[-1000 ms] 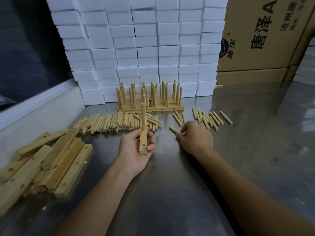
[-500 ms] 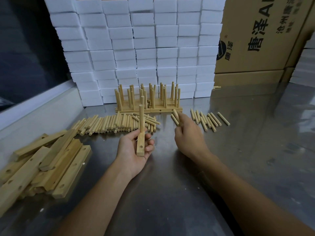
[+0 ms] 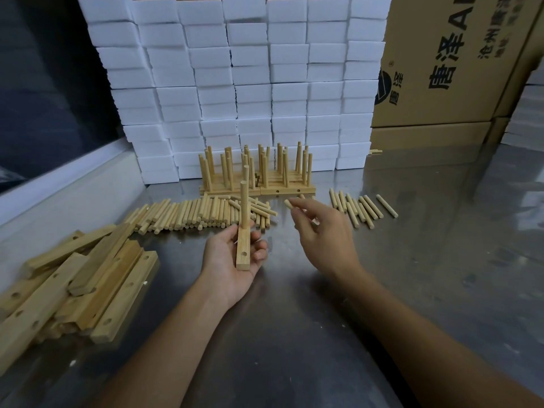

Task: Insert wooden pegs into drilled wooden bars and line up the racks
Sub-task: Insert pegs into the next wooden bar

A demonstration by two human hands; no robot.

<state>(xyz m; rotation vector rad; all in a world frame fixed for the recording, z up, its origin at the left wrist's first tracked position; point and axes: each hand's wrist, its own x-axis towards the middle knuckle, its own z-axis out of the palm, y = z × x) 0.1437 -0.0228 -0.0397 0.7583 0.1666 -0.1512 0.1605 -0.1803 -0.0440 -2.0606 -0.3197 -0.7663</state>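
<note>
- Your left hand (image 3: pixel 232 260) gripped a drilled bar (image 3: pixel 243 251), two pegs (image 3: pixel 244 204) standing in it, above the table (image 3: pixel 294 334).
- Your right hand (image 3: pixel 321 231) pinched a loose peg (image 3: pixel 290 204) between fingertips.

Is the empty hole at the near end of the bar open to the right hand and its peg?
Probably yes: the hole faces up, uncovered, between the left hand fingers; the right hand pinches its peg close by.

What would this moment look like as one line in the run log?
step: peg insertion | left hand: holds bar, pegs upright in it | right hand: pinches peg, in air | empty hole: yes | racks: behind
</note>
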